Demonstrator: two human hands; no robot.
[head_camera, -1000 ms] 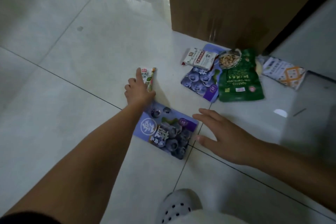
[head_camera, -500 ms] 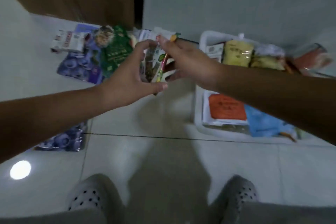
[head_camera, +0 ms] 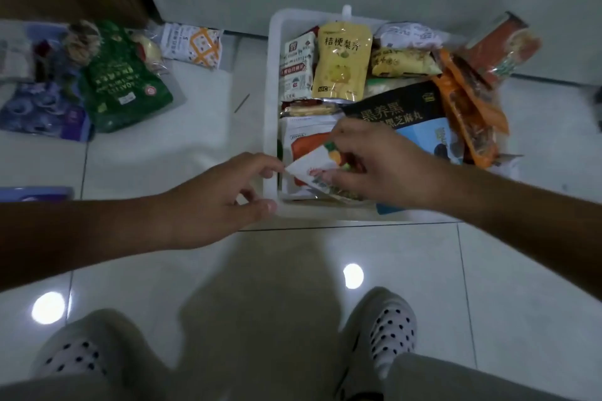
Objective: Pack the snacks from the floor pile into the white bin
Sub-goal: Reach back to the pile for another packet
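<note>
I am gripping the small white snack packet (head_camera: pixel 311 168) in the fingers of my right hand (head_camera: pixel 381 166), just over the near left corner of the white bin (head_camera: pixel 271 101) at the frame's centre. My left hand (head_camera: pixel 224 202) is hanging loosely curled, grasping nothing, one fingertip touching the packet's corner. The bin is looking heaped, so if I let go here I am risking the packet sliding off the orange-fronted pouch (head_camera: pixel 304 145) beneath it, over the rim and onto the floor, while the green pouch (head_camera: pixel 120 81) and blueberry bag (head_camera: pixel 42 111) are waiting at the upper left.
</note>
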